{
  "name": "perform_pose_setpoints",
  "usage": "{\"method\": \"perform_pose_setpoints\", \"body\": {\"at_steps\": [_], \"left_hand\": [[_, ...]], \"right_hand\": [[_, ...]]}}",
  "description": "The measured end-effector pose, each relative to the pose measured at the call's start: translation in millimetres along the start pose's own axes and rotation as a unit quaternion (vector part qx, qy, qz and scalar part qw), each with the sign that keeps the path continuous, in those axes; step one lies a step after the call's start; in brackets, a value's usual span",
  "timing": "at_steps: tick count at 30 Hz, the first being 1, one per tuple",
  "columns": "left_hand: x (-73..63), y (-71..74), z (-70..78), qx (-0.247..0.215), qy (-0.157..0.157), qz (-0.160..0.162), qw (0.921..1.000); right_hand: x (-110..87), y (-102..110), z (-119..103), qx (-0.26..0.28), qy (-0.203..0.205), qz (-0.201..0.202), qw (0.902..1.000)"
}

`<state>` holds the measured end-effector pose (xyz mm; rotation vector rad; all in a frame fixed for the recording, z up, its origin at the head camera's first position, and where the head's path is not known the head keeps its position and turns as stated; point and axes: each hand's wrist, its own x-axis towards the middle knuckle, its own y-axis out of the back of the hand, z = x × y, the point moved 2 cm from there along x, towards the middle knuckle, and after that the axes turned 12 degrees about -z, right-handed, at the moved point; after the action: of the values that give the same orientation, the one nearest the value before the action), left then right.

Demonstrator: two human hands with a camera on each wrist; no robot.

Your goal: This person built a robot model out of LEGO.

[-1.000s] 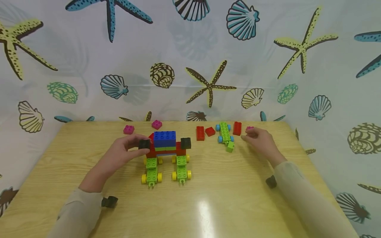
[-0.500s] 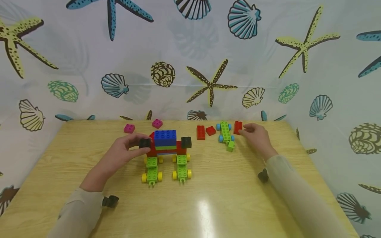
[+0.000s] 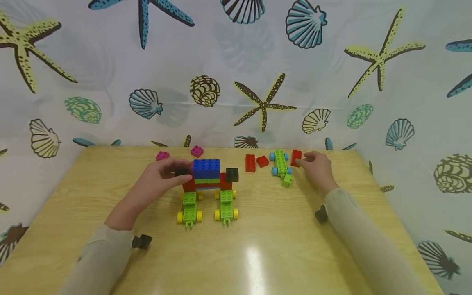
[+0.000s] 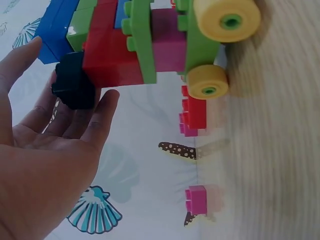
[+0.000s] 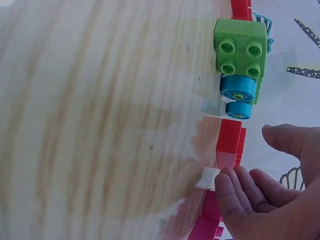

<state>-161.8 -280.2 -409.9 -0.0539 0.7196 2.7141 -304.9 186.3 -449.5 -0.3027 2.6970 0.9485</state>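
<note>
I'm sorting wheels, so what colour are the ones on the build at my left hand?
Those wheels are yellow with green centres, clearest in the left wrist view.

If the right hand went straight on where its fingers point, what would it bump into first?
Probably the red brick next to the right hand. In the head view the hand looks right at the brick's edge, but I can't tell whether they touch.
</note>
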Motion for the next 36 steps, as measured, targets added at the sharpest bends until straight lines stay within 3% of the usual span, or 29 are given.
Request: {"method": "perform_pose_setpoints", "body": {"at_steps": [9, 15, 26, 36], "left_hand": [[4.1, -4.4, 4.2, -0.014, -0.026, 0.028, 0.9992], [-1.3, -7.9, -0.9, -0.034, -0.019, 0.029, 0.9988], [2.5, -7.3, 3.2, -0.033, -0.014, 0.027, 0.999], [6.9, -11.9, 7.1, -0.038, -0.032, 0.026, 0.9984]], "right_hand": [[5.1, -7, -7, 0.001, -0.008, 0.007, 0.9999], [18.0, -20, -8, 0.011, -0.015, -0.012, 0.9998], [34.3, -19, -8, -0.005, -0.012, 0.034, 0.9993], [27.1, -10, -7, 0.004, -0.046, -0.005, 0.9989]]}}
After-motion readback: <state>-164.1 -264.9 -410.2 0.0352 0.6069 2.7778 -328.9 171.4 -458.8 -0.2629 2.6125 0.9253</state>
